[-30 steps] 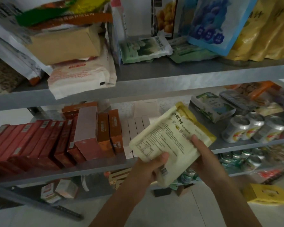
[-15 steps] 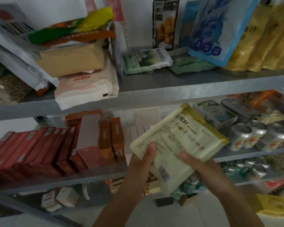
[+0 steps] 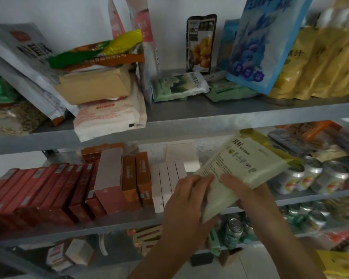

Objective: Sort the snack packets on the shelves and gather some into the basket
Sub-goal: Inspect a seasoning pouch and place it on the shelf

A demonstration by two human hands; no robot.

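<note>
Head view: left-hand grip point(image 3: 186, 200) and right-hand grip point(image 3: 248, 195) hold a pale cream plastic packet point(image 3: 248, 164) by its lower end, before the grey middle shelf point(image 3: 109, 225). Its long axis slants up-right toward silver cans point(image 3: 314, 178); white boxes point(image 3: 167, 178) stand left

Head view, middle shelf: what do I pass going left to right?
Dark red boxes → taller pale-topped box → orange boxes → white boxes → cream packet, held in front of the shelf → silver cans.
</note>
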